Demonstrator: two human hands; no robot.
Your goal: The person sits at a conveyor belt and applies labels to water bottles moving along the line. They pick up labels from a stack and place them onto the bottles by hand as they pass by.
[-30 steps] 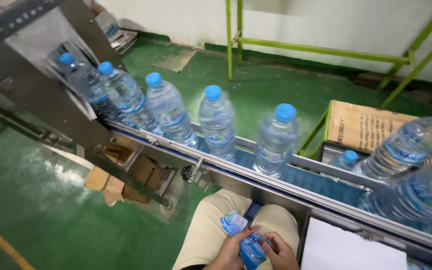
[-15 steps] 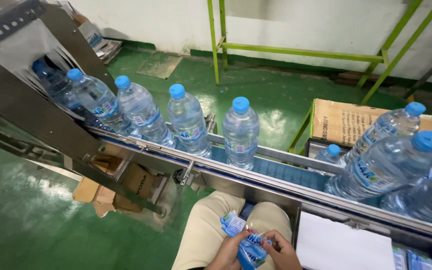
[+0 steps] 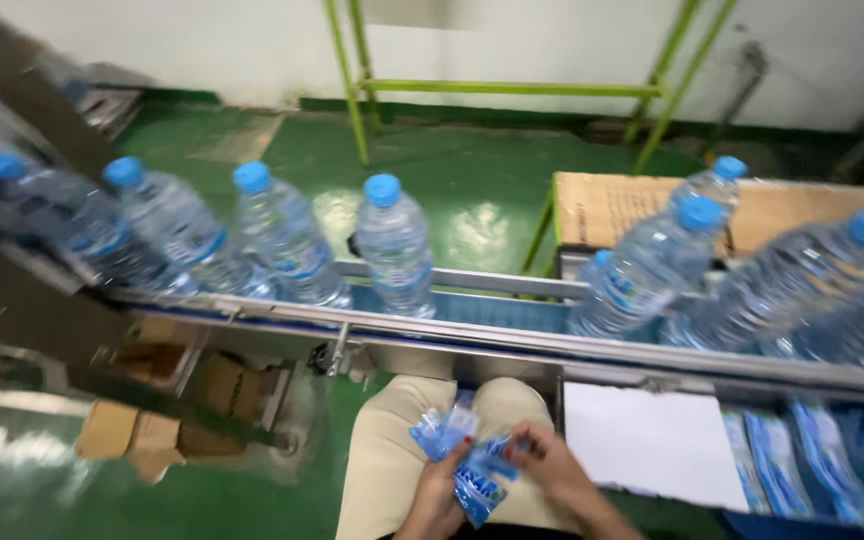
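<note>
While both hands work over lap, left hand [image 3: 439,498] and right hand [image 3: 540,462] pinch blue label sleeves [image 3: 472,472] below conveyor rail [image 3: 512,343]; risk: loose sleeves slip floorwards, passing bottles [image 3: 394,245] go unlabelled

Both hands [image 3: 492,485] close together (fingers curled)

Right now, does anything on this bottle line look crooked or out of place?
Yes. The bottles on the right lean over and crowd each other, while those further left, like this bottle, stand spaced apart. Both hands, left and right, hold blue labels.
</note>
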